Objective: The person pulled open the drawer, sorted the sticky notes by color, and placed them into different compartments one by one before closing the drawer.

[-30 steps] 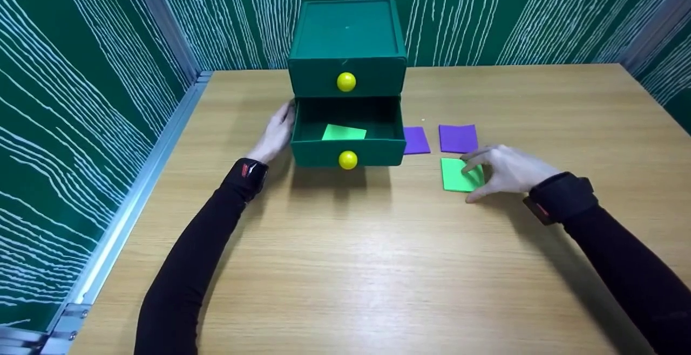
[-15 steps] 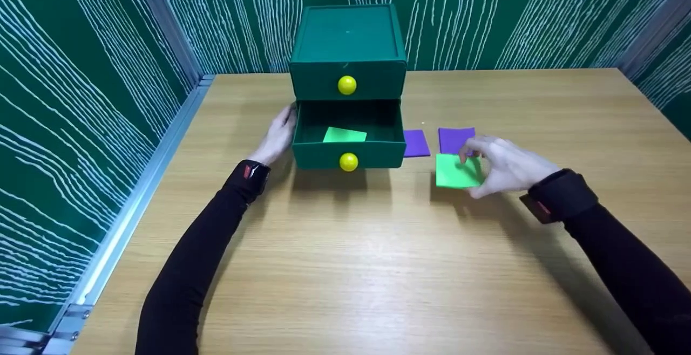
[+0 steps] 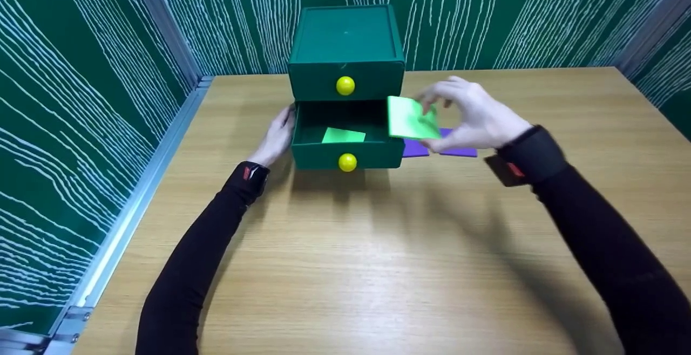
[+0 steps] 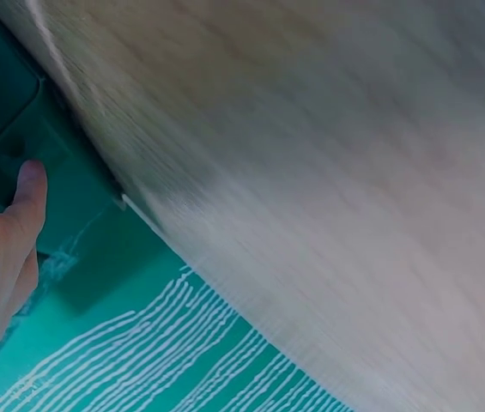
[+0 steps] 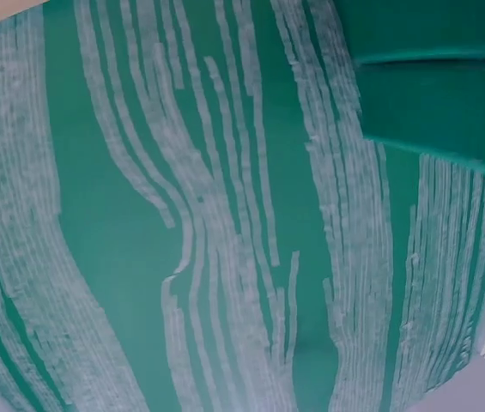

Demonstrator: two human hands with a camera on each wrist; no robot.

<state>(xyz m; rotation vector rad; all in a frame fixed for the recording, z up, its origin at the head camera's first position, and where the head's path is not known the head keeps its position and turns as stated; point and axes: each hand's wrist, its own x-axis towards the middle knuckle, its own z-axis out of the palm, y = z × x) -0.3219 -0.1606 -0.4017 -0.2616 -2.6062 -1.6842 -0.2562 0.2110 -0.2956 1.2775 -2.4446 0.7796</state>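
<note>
My right hand [image 3: 478, 115] pinches a thin bright green square [image 3: 407, 117], like a sticky-note pad, between thumb and fingers. It is held in the air, overlapping the right side of the pulled-out lower drawer [image 3: 318, 156] in the head view. Inside that drawer lies another green square [image 3: 343, 136], its near part hidden by the drawer front. The dark green drawer cabinet [image 3: 347, 34] has its upper drawer pushed in. My left hand [image 3: 276, 135] rests against the cabinet's left side, a finger [image 4: 29, 193] extended along it in the left wrist view.
Two purple squares, a left one [image 3: 415, 149] and a right one [image 3: 458, 151], lie on the wooden table [image 3: 345, 268] right of the cabinet, partly covered by my right hand and the green square. Yellow round knobs [image 3: 347, 162] stick out from the drawers. Green patterned walls [image 3: 561, 15] enclose the table.
My right hand has picked the green square up off the table and carried it up and left to the open drawer. My left hand has stayed at the cabinet's side.
</note>
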